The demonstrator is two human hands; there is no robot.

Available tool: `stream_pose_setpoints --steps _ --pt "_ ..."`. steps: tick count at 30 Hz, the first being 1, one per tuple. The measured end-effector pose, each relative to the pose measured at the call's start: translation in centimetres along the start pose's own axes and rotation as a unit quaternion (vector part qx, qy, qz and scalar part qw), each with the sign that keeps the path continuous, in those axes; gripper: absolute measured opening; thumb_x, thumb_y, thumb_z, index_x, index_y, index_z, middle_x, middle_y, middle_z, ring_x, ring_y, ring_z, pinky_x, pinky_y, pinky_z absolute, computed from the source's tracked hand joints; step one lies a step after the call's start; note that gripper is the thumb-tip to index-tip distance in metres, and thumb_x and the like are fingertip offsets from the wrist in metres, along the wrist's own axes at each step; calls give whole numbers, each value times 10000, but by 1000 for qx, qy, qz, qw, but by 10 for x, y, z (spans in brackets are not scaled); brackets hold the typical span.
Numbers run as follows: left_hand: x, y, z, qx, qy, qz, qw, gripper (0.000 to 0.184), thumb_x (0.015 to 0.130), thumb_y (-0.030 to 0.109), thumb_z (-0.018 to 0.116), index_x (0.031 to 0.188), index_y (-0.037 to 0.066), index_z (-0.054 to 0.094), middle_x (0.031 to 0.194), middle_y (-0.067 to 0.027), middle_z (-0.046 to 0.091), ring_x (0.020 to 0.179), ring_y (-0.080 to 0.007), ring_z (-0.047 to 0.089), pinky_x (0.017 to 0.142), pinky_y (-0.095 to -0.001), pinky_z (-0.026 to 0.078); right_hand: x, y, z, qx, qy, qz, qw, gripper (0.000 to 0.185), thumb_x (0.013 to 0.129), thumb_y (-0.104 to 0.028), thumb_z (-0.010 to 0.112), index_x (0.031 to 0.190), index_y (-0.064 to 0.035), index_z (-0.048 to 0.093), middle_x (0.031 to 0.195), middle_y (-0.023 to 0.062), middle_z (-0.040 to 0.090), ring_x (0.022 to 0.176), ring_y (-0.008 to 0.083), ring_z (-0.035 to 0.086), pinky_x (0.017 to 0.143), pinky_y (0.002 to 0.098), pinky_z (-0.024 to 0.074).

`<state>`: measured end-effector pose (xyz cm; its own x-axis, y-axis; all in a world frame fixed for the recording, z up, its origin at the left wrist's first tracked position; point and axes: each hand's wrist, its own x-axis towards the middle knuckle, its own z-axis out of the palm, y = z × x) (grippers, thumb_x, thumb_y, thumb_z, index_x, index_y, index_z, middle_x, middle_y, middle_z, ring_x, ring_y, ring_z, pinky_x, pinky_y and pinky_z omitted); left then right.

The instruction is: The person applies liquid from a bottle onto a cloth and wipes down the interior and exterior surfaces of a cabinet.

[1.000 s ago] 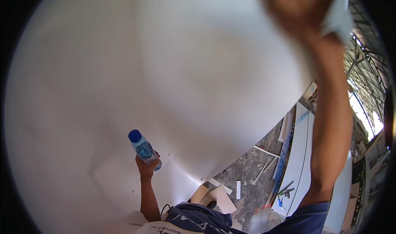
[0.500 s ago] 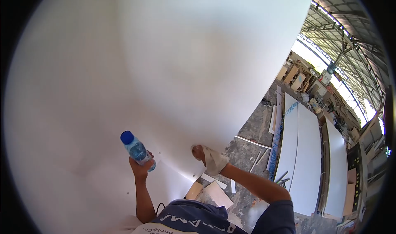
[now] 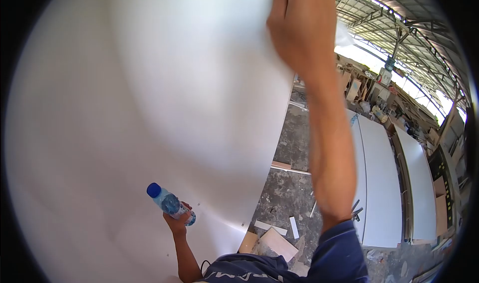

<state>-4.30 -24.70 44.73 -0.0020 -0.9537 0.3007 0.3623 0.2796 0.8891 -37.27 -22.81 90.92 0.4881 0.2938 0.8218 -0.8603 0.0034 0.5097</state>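
Note:
A clear plastic bottle with a blue cap (image 3: 171, 204) is gripped by my left hand (image 3: 178, 220), its fingers wrapped round the lower half and the cap tilted up and to the left. Behind it spreads a large smooth white panel (image 3: 199, 113). My right hand (image 3: 304, 26) is raised high at the top of the view, over the panel's right edge. A bit of whitish cloth (image 3: 344, 35) shows beside that hand; the fingertips are cut off by the frame.
Offcuts of board (image 3: 278, 243) and thin strips lie on the stained concrete floor (image 3: 284, 198). To the right are long white panels (image 3: 381, 183), stacked wood scraps (image 3: 399, 113) and a metal roof frame (image 3: 399, 28).
My right hand has swung from low beside the panel's lower edge up to the top of the view. The bottle in my left hand sits slightly lower in view.

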Motion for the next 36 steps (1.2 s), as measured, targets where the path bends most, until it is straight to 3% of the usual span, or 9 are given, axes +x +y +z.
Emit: stream_pose_setpoints --steps 2,6,8,12,16,20,24,31,36 --pt "1 13 2 5 -16 5 1000 552 599 48 741 1122 15 568 842 -128 680 761 -266 700 755 -396 572 -21 -66 -38 62 -71 253 963 334 974 44 500 1307 24 495 1126 254 560 910 453 570 810 442 473" --pt "4 11 -3 9 -25 1 1000 517 594 46 751 1080 31 574 830 -123 682 749 -261 704 746 -392 579 -164 -187 -98 163 -42 553 816 382 1042 -159 439 1333 87 469 952 84 596 796 99 515 698 265 437" --pt "9 12 -9 16 -34 -9 999 500 598 47 761 1063 32 579 827 -120 686 748 -261 706 748 -392 584 -207 -231 -122 211 -52 638 739 331 1044 -174 454 1265 68 505 895 51 583 754 74 491 666 246 414" --pt "11 11 -11 -7 -60 -13 998 500 607 38 759 1073 25 580 829 -123 687 746 -260 706 745 -397 584 -161 -193 -113 199 -41 543 815 275 1037 -172 464 1204 26 557 779 -9 561 672 48 463 604 238 394" --pt "10 21 -7 -8 -64 -7 998 505 614 18 747 1091 27 581 836 -124 687 764 -266 706 759 -404 581 -66 -130 -73 185 14 492 851 70 971 -86 548 934 -31 524 720 -32 514 644 37 441 568 226 359" --pt "10 22 -9 -9 -75 -13 997 531 604 0 743 1107 35 578 855 -123 686 786 -272 707 780 -411 577 -29 -114 -66 235 62 531 812 87 952 -65 555 876 -25 547 720 -20 509 676 35 440 588 206 356" --pt "15 17 -12 4 -81 -22 996 578 596 28 753 1142 23 563 842 -127 682 772 -281 707 756 -418 578 -94 -152 -69 196 98 537 815 67 941 -55 565 884 -21 567 730 -23 515 667 28 421 584 208 350" --pt "16 11 -14 3 -82 -32 996 527 599 10 745 1096 26 569 838 -122 687 765 -276 708 758 -412 576 -67 -116 -64 208 122 519 820 43 849 11 584 816 -11 569 673 6 498 632 58 395 562 249 362" --pt "17 11 -16 -10 -95 -33 995 518 603 16 753 1089 30 571 842 -121 688 776 -271 708 755 -413 574 -101 -145 -67 155 122 503 842 40 811 26 603 821 -9 587 761 34 552 642 79 443 584 242 388"
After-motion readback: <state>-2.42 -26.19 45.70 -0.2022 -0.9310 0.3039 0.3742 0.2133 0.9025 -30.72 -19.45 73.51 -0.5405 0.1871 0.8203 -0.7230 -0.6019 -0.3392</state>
